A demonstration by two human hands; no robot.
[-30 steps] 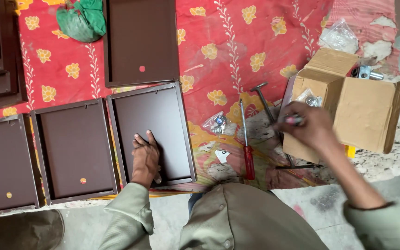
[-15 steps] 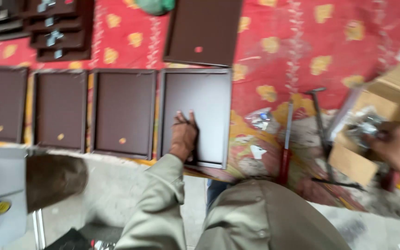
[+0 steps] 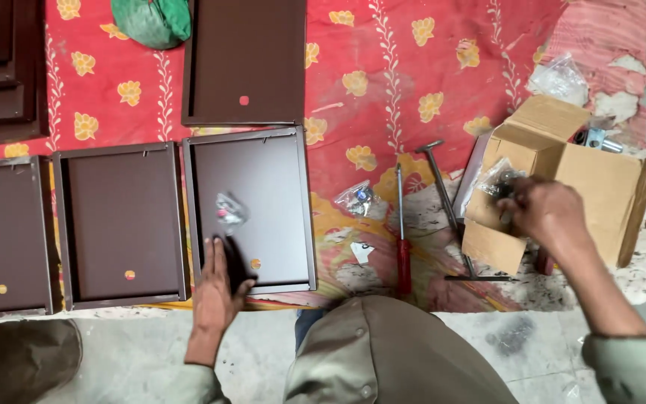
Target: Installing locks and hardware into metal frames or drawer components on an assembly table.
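Farthest to the left of the left hand, a brown tray point(image 3: 5, 232) lay at the edge of view, and a second brown tray point(image 3: 121, 224) lay just beside that hand. The left hand point(image 3: 214, 288) rested flat, fingers spread, on the near edge of a third brown tray point(image 3: 252, 209). Just beyond its fingertips, inside that tray, lay a small clear packet point(image 3: 229, 209) of hardware. Farther beyond lay a fourth brown panel point(image 3: 247, 60) and a green bundle point(image 3: 151, 21). Between the two hands, on the red flowered cloth point(image 3: 413, 67), lay another small clear packet point(image 3: 357, 198), a red-handled screwdriver point(image 3: 402, 239) and a metal tool point(image 3: 446, 194). The right hand point(image 3: 543, 213) was closed, pinching a clear plastic bag point(image 3: 499, 178) at the open cardboard box point(image 3: 585, 172), which it touched.
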